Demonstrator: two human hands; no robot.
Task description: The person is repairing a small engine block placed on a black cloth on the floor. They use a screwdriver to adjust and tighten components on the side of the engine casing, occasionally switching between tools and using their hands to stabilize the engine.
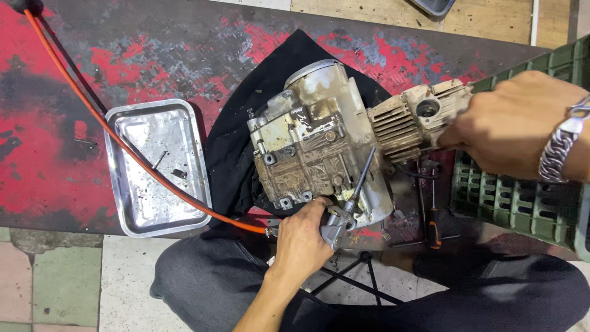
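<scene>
A dirty, mud-caked small engine lies on a black cloth on the worn red workbench. My right hand, with a metal bracelet on the wrist, grips the engine's finned cylinder head end. My left hand holds a metal air blow gun at the engine's near edge. Its thin nozzle points up across the crankcase. An orange hose runs from the gun across the bench to the far left corner.
A shiny metal tray with a few small bolts sits left of the cloth, under the hose. A green plastic crate stands at the right. A screwdriver with an orange handle lies between engine and crate. My knees are below the bench edge.
</scene>
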